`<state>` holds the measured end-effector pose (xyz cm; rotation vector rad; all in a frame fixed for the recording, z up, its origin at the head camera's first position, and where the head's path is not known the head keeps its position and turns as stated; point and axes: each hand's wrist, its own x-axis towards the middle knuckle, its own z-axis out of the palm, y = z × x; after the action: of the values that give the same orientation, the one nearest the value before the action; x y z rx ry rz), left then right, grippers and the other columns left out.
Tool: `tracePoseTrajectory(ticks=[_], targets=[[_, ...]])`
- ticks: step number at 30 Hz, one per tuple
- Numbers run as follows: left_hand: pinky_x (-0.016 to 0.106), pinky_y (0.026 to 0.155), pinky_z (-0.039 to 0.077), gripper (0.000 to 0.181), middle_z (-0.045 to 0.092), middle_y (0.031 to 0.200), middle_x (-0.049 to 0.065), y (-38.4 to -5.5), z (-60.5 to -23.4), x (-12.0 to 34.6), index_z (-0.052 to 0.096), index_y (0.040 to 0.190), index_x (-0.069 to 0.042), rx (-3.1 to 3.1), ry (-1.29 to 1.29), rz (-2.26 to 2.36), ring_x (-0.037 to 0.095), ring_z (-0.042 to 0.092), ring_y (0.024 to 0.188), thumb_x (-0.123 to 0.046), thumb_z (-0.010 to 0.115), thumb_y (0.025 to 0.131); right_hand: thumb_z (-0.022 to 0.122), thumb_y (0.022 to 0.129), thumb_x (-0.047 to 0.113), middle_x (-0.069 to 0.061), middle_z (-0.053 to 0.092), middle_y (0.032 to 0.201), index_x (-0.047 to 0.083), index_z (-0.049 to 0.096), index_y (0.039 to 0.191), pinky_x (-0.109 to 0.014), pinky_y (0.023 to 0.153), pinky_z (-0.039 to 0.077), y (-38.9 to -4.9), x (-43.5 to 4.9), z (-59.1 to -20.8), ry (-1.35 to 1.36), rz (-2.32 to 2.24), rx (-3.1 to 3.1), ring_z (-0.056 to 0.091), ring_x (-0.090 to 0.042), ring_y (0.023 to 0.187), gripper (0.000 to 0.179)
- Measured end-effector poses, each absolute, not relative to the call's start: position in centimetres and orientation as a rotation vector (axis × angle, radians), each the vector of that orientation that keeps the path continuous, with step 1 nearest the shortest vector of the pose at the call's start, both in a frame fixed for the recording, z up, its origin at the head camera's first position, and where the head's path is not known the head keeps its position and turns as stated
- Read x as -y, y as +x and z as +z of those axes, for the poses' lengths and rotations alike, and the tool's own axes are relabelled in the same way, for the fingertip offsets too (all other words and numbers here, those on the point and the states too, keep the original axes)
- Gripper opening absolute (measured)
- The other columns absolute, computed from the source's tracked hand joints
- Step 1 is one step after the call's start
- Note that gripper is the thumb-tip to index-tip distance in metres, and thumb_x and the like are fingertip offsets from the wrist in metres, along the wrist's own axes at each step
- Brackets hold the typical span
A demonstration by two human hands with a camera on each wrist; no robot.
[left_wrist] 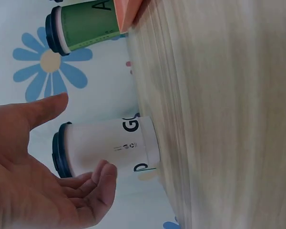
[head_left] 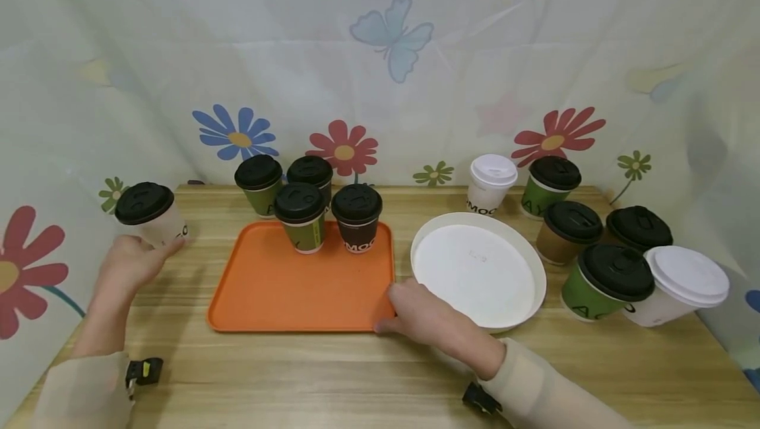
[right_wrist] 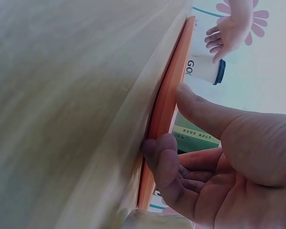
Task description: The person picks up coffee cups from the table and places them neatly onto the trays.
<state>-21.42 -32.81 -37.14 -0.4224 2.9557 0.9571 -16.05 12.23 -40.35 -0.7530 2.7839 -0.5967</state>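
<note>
My left hand (head_left: 132, 261) is beside a white paper cup (head_left: 163, 226) with a black lid, upright at the table's left. In the left wrist view its thumb and loosely bent fingers stand apart, not closed round the cup (left_wrist: 105, 145). My right hand (head_left: 415, 310) grips the near right corner of an orange tray (head_left: 285, 290). Thumb and fingers meet the tray's rim (right_wrist: 169, 102) in the right wrist view. On the tray's far part stand a green cup (head_left: 305, 234) and a dark cup (head_left: 358, 231), both black-lidded.
Behind the tray are another green cup (head_left: 261, 198) and a dark-lidded cup (head_left: 311, 170). Right of it lies a round white tray (head_left: 420, 277). Several lidded cups stand beyond and right of that, including a white cup (head_left: 489, 195) and a green cup (head_left: 584, 294). A flowered curtain (head_left: 267, 53) closes off the back.
</note>
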Motion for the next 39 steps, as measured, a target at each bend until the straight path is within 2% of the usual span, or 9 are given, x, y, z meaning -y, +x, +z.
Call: tracePoseTrajectory(ticks=[2, 3, 5, 7, 10, 14, 21, 28, 39], targets=[[0.049, 0.070, 0.046, 0.087, 0.049, 0.104, 0.034, -21.4, -37.1, 32.9, 0.041, 0.125, 0.024, -2.934, -0.460, 1.001, 0.043, 0.050, 0.094, -0.058, 0.057, 0.099, 0.088, 0.083, 0.027, 0.001, 0.051, 0.063, 0.010, 0.057, 0.070, -0.030, 0.050, 0.040, -16.0, -12.2, -40.4, -0.755, -0.599, -2.784, 0.045, -0.012, 0.056, 0.038], [0.054, 0.077, 0.048, 0.094, 0.046, 0.115, 0.041, -21.5, -37.1, 32.9, 0.033, 0.133, 0.027, -2.917, -0.482, 1.030, 0.047, 0.049, 0.101, -0.057, 0.057, 0.099, 0.089, 0.083, 0.027, 0.001, 0.051, 0.063, 0.010, 0.057, 0.069, -0.030, 0.050, 0.040, -16.0, -12.3, -40.4, -0.755, -0.599, -2.784, 0.045, -0.012, 0.056, 0.038], [0.063, 0.093, 0.044, 0.104, 0.031, 0.134, 0.050, -21.7, -37.0, 32.9, 0.016, 0.143, 0.028, -2.882, -0.518, 1.082, 0.055, 0.042, 0.117, -0.056, 0.058, 0.098, 0.089, 0.083, 0.027, 0.001, 0.051, 0.062, 0.010, 0.057, 0.069, -0.029, 0.050, 0.040, -16.0, -12.3, -40.4, -0.753, -0.601, -2.785, 0.045, -0.012, 0.056, 0.038], [0.069, 0.104, 0.034, 0.111, 0.017, 0.145, 0.053, -21.9, -36.9, 32.8, 0.003, 0.147, 0.026, -2.867, -0.547, 1.109, 0.061, 0.032, 0.129, -0.056, 0.059, 0.097, 0.089, 0.083, 0.027, 0.001, 0.051, 0.062, 0.010, 0.057, 0.070, -0.030, 0.050, 0.040, -16.0, -12.3, -40.4, -0.749, -0.604, -2.786, 0.045, -0.012, 0.056, 0.038], [0.071, 0.109, 0.026, 0.116, 0.007, 0.150, 0.051, -22.4, -36.9, 32.7, -0.007, 0.150, 0.022, -2.850, -0.583, 1.153, 0.062, 0.022, 0.137, -0.055, 0.061, 0.096, 0.089, 0.083, 0.026, 0.001, 0.051, 0.063, 0.010, 0.057, 0.070, -0.030, 0.050, 0.040, -15.9, -12.3, -40.4, -0.748, -0.615, -2.784, 0.045, -0.012, 0.056, 0.038], [0.069, 0.112, 0.023, 0.117, -0.001, 0.154, 0.048, -23.0, -37.1, 32.7, -0.013, 0.151, 0.018, -2.833, -0.619, 1.230, 0.061, 0.016, 0.142, -0.053, 0.062, 0.096, 0.089, 0.083, 0.026, 0.001, 0.051, 0.063, 0.010, 0.057, 0.070, -0.030, 0.050, 0.040, -15.9, -12.4, -40.3, -0.751, -0.628, -2.786, 0.045, -0.012, 0.056, 0.038], [0.061, 0.119, 0.015, 0.115, -0.013, 0.160, 0.039, -23.6, -37.3, 32.7, -0.021, 0.153, 0.009, -2.755, -0.697, 1.460, 0.052, 0.003, 0.149, -0.049, 0.061, 0.096, 0.089, 0.083, 0.026, 0.001, 0.051, 0.063, 0.010, 0.057, 0.070, -0.030, 0.050, 0.040, -15.9, -12.4, -40.3, -0.752, -0.626, -2.780, 0.045, -0.012, 0.056, 0.037], [0.052, 0.122, 0.009, 0.114, -0.015, 0.163, 0.032, -24.5, -37.4, 32.9, -0.026, 0.153, 0.004, -2.683, -0.759, 1.599, 0.044, -0.002, 0.152, -0.042, 0.062, 0.098, 0.089, 0.083, 0.026, 0.001, 0.051, 0.062, 0.010, 0.057, 0.069, -0.029, 0.049, 0.040, -16.0, -12.4, -40.3, -0.764, -0.630, -2.784, 0.045, -0.011, 0.055, 0.038], [0.047, 0.122, 0.009, 0.113, -0.013, 0.165, 0.027, -26.0, -38.6, 33.4, -0.035, 0.150, 0.001, -2.627, -0.741, 1.742, 0.037, -0.004, 0.153, -0.036, 0.060, 0.100, 0.088, 0.084, 0.026, 0.001, 0.051, 0.061, 0.010, 0.057, 0.068, -0.028, 0.049, 0.040, -16.0, -12.4, -40.4, -0.777, -0.629, -2.779, 0.045, -0.011, 0.055, 0.038]])
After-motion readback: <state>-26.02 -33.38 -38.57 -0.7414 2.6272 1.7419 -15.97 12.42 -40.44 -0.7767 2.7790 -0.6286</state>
